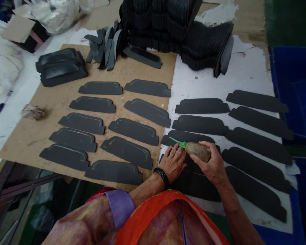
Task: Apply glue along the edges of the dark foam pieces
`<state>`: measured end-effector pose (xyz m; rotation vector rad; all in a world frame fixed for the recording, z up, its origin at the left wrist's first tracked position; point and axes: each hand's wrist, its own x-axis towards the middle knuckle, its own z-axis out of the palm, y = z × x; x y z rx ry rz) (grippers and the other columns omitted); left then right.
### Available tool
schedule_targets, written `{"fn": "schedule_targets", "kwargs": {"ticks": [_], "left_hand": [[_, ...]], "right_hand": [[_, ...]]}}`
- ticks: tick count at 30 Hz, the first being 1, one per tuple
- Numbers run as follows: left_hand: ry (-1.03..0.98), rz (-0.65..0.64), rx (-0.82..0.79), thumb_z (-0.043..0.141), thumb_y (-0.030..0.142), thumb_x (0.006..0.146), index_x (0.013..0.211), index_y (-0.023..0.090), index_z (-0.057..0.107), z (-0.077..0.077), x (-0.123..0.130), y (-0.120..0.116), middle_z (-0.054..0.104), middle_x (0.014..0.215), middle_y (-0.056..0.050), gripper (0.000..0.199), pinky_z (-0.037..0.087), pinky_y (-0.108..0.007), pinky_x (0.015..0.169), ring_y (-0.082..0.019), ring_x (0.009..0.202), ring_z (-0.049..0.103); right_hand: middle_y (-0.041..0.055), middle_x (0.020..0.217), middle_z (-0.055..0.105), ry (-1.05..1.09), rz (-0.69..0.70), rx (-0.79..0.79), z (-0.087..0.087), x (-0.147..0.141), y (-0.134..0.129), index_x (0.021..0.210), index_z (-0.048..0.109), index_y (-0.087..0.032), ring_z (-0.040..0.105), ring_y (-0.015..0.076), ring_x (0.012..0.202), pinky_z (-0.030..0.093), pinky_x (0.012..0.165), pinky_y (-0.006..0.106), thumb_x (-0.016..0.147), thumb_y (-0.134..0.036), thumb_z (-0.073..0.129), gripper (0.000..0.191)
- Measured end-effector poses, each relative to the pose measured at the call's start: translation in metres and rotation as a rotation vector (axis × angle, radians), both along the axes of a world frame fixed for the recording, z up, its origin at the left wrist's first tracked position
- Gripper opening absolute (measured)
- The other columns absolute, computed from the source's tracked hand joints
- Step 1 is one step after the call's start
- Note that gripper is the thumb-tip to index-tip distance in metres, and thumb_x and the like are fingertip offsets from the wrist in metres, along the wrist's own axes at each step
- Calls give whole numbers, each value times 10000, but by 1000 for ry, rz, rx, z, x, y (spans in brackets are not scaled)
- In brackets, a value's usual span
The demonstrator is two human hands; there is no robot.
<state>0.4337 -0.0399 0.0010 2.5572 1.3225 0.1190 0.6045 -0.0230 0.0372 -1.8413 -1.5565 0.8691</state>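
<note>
My right hand (211, 165) is wrapped round a brownish glue bottle (198, 151) with a thin green nozzle (177, 141). The nozzle points left, over a dark flat piece (188, 136) with a curved upper edge. Beside the bottle, my left hand (172, 162) lies flat with fingers stretched out, at the lower left of that piece. Partly under my arms lie more dark pieces (196, 185). Several similar pieces on the left, such as one dark piece (126, 172), carry a thin pale line of glue along the curved edge.
Dark pieces without a visible line (257, 144) lie in a column on the right. Tall stacks of black pieces (155, 23) stand at the back, near loose grey strips (107, 46) and a pile of padded black pieces (61, 66). Blue bins (295, 88) stand beyond the right edge.
</note>
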Motion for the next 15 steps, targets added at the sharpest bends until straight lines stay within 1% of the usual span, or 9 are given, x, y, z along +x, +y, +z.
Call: {"fn": "schedule_targets", "kwargs": {"ticks": [7, 15], "left_hand": [[19, 9, -2, 426, 414, 880, 1355, 165, 344, 2, 1, 0, 401, 1399, -97, 542, 258, -394, 1070, -235, 1330, 274], [2, 10, -6, 379, 399, 899, 1372, 160, 319, 2, 1, 2, 377, 1421, -70, 534, 246, -394, 1071, -239, 1332, 269]], "right_hand": [[60, 1046, 569, -30, -28, 32, 0, -2, 5, 1052, 511, -238, 553, 233, 942, 455, 837, 401, 672, -392, 648, 432], [62, 1045, 573, -38, -89, 61, -1, -4, 6, 1049, 515, -231, 557, 232, 938, 459, 829, 396, 680, -365, 647, 415]]}}
